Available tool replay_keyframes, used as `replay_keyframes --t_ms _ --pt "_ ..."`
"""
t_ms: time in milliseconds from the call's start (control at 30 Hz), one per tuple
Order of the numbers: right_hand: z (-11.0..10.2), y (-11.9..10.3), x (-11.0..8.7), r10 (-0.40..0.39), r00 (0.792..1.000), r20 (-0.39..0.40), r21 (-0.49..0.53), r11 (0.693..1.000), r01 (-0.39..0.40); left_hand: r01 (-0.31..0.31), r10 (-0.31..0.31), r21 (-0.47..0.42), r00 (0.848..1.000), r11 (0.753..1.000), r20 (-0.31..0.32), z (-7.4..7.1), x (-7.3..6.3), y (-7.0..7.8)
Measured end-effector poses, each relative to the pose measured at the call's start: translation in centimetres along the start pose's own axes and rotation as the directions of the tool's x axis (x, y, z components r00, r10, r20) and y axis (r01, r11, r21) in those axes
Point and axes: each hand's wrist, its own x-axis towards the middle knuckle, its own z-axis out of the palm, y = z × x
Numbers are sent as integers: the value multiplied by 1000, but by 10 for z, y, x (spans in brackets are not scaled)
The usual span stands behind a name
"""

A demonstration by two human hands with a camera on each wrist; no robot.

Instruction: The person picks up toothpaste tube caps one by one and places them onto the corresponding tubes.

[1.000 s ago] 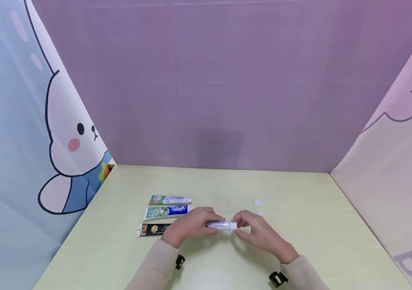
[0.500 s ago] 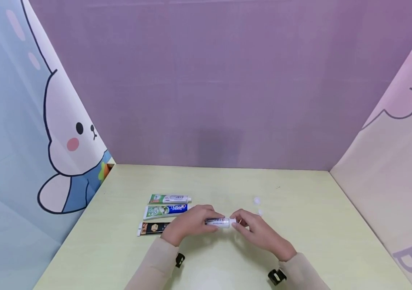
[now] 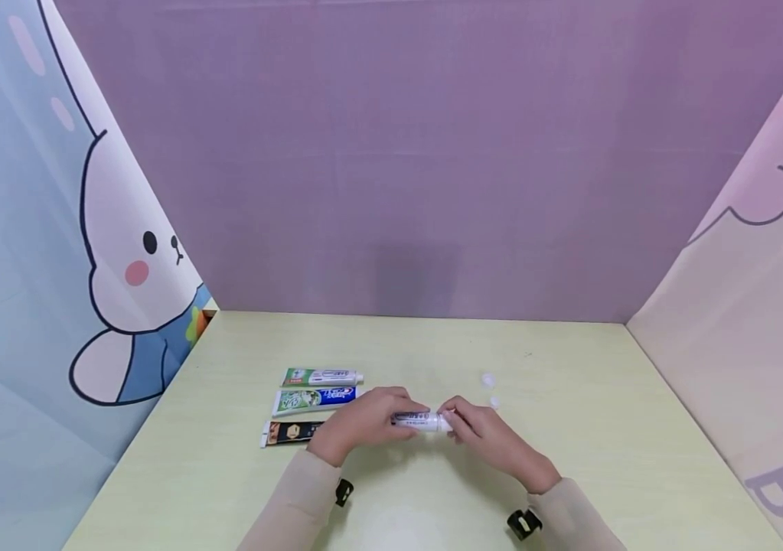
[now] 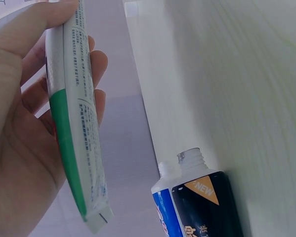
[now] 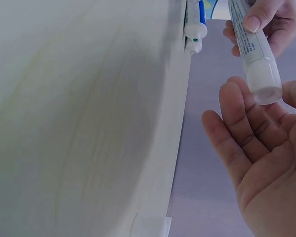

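From my end I see the toothpaste tube (image 3: 415, 421) raised above the table (image 3: 432, 497), gripped by the left hand (image 3: 367, 419), while the right hand (image 3: 491, 435) pinches its white cap (image 5: 264, 81), presumably so one steadies what the other turns. Its long axis runs crosswise, roughly level, cap end rightward. Leftward, a green tube (image 3: 322, 377), blue tube (image 3: 315, 400) and black tube (image 3: 295, 433) lie nearly parallel, perhaps for order; two loose caps (image 3: 487, 379) sit beyond my right hand.
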Motion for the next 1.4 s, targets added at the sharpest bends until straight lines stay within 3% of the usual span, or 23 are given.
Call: replay_keyframes --t_ms 733,1100,1400 --pt "-2 4 -4 -71 997 23 -28 997 71 16 -17 -20 1000 1000 -15 0 -3 -1" --pt "-2 4 -3 41 998 45 -30 999 -39 18 -18 -7 1000 1000 -7 1 -3 0" --pt "-5 -2 -1 28 999 28 -76 997 -26 13 -13 -3 1000 1000 -26 0 -3 -1"
